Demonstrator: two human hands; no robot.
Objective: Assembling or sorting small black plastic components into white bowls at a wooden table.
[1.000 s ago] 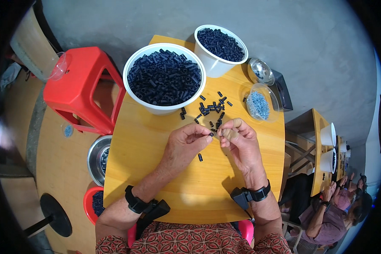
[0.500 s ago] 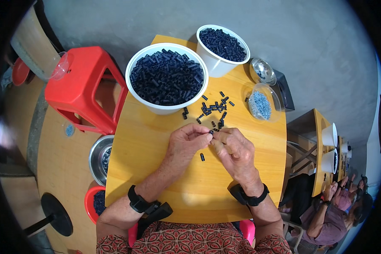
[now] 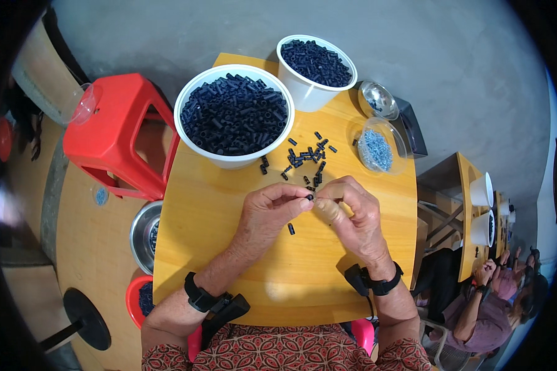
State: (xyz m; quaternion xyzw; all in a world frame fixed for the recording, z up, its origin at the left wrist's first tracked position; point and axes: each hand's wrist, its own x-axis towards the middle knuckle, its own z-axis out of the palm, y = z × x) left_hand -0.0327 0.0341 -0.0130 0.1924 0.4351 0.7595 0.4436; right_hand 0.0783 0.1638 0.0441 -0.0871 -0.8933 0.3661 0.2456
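Over the middle of the wooden table (image 3: 377, 247), my left hand (image 3: 261, 216) pinches a small black tube (image 3: 309, 197) between thumb and fingertips. My right hand (image 3: 356, 217) is closed in a pinch just beside the tube's right side; whatever its fingertips hold is too small to make out. Beyond my hands lies a loose scatter of short black tubes (image 3: 303, 157). One lone black tube (image 3: 291, 229) rests nearer to me, below my fingers. A large white bucket (image 3: 232, 162) heaped with such tubes stands at the far left of the table.
Behind stands a second white bucket (image 3: 308, 96) of black tubes. At the far right are a clear tub (image 3: 407, 153) of small bluish pieces and a metal bowl (image 3: 390, 106). Left of the table are a red stool (image 3: 111, 133), a steel basin (image 3: 136, 238) and a red basin (image 3: 132, 304). Co-workers sit at right.
My right hand has drawn slightly to the right, its wrist swung outward and its fingers less bunched. The left hand keeps its pinch on the black tube. The whole view has shifted a little.
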